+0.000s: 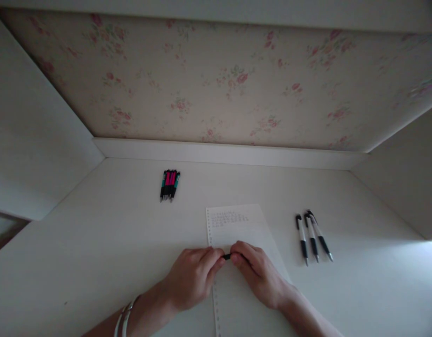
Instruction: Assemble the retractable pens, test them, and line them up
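Note:
Over a sheet of loose-leaf paper, my left hand and my right hand meet at the fingertips. Both are closed on a pen, of which only a short black stretch shows between the fingers. The rest of it is hidden inside my hands. Several lines of handwriting fill the top of the sheet, and punched holes run down its left edge. To the right of the paper lie three white pens with black grips and clips.
Toward the back left, several pink, teal and black pens lie close together on the white desk. Flowered wallpaper rises behind a low white ledge. White panels enclose both sides.

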{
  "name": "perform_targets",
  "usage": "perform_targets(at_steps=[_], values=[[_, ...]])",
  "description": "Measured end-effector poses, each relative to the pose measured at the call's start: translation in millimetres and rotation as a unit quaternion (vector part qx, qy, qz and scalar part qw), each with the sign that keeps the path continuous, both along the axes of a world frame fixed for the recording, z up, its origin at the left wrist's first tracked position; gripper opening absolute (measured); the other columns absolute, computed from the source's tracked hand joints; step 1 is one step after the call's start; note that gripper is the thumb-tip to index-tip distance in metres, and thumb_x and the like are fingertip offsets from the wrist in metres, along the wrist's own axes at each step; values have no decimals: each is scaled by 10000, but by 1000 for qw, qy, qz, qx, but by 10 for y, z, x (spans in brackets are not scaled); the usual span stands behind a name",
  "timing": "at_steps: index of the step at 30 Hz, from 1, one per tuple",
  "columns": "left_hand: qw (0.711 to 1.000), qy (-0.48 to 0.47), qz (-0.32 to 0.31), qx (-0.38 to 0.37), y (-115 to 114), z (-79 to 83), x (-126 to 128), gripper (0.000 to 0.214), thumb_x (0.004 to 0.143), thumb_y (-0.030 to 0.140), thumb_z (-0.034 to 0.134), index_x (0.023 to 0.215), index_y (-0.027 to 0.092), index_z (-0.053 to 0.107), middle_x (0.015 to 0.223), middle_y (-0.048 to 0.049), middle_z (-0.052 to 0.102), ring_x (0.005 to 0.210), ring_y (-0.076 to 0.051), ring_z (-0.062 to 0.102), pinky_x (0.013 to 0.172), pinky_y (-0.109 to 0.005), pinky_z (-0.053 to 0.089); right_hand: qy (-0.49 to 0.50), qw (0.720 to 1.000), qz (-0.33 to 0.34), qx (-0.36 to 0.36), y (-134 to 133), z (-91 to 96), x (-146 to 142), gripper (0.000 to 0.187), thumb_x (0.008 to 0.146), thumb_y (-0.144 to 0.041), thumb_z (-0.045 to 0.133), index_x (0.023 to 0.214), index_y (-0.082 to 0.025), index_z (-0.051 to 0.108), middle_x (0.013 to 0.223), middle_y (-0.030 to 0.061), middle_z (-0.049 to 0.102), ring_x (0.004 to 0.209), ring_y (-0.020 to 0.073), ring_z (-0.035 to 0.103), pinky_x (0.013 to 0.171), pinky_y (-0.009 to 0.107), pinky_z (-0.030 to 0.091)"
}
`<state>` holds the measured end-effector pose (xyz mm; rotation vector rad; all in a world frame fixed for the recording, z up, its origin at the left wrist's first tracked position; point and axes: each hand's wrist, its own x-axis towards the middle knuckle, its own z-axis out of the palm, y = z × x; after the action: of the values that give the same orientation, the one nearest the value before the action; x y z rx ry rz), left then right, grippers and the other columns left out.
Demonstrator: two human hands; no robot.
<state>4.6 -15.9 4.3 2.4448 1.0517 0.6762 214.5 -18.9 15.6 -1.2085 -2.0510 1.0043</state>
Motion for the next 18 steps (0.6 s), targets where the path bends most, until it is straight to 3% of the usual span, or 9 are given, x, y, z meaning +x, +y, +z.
perform_targets(at_steps=[6,11,18], values=[[1000,-6,6,3,-12,-15,-4,212,1031,211,363,957,200,561,757,-23,706,663,-196,703,598,-292,518,7,999,-9,-31,13,-8,28,285,1028,-375,416,851,-210,568,755,7,613,692,162,567,632,267,404],[1000,-3,9,12,-5,-45,2,215,1025,204,369,958,194,574,756,-28,712,654,-203,702,588,-301,516,4,997,-55,-55,23,-47,22,393,1033,-417,389,700,-217,452,647,-15,539,607,145,507,574,259,361],[1000,-4,17,-14,9,-7,12,226,1022,209,374,947,190,586,726,-16,699,629,-202,694,565,-298,496,2,999,-30,-35,6,-61,18,274,1046,-340,369,845,-216,510,759,3,598,691,157,545,642,267,395]])
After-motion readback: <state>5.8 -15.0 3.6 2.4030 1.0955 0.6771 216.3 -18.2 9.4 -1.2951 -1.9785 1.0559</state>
